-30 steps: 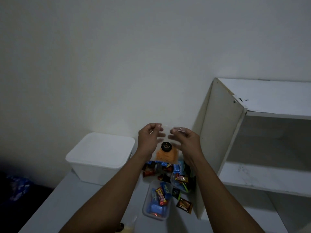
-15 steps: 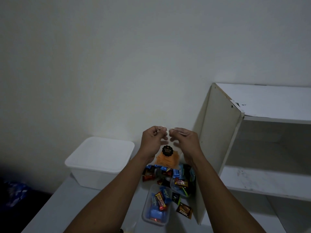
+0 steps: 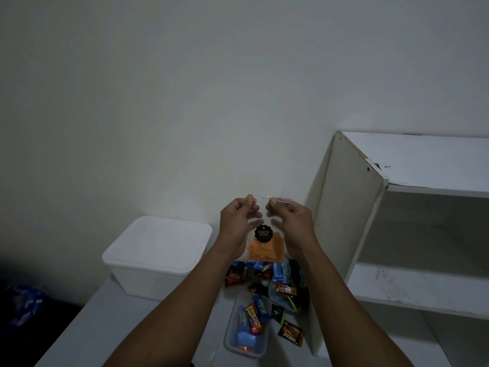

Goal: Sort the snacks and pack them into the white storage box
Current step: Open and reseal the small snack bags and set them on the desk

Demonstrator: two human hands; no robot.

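Chips [image 3: 266,250] in bag [image 3: 262,217] pinched by left hand [image 3: 235,223] and right hand [image 3: 293,223]; candies [image 3: 252,319] in tray [image 3: 229,343]

A plain white painted wall [image 3: 185,102] fills the upper part of the view, and a pale grey flat counter [image 3: 111,327] lies below it. At the right stands an open white wooden shelf unit [image 3: 346,207] with a chipped top corner. At the far left, low in the dark, is something blue and patterned [image 3: 23,305], too dim to name.
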